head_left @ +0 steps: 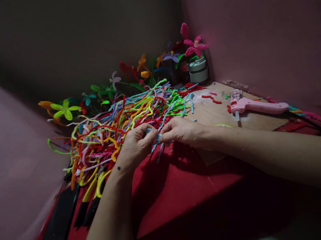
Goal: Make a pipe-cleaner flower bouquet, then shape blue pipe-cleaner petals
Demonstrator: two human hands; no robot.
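My left hand (137, 142) and my right hand (181, 131) meet over a red cloth (186, 183), fingers pinched together on a light blue pipe cleaner (156, 141). Its loose ends hang down between the hands. Just beyond my hands lies a big tangled heap of pipe cleaners (122, 118) in red, yellow, green, blue and orange.
A pink glue gun (254, 106) lies on a wooden board (217, 113) at the right, among small red scraps. Finished pipe-cleaner flowers (64, 109) line the back, some pink ones (194, 45) standing by a white container (198, 71) in the corner. Pink walls close in left and right.
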